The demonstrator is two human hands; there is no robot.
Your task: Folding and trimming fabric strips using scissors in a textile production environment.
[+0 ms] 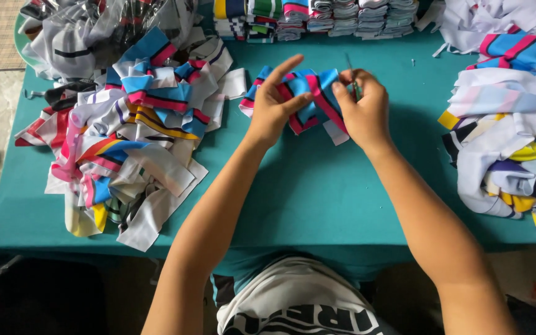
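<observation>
Left hand (274, 107) pinching blue-pink striped collar piece (305, 99) over middle of teal counter (317, 186), index finger sticking out. Right hand (362, 105) clenching around small thread snips (353, 84), also gripping collar edge. Blade sitting real close to left fingers, so a slip is probably risking nicked fabric or skin. Loose pile of collars (125, 130) lying left, well apart.

Bright even daylight, soft shadows, sharp focus, dim lower edge
</observation>
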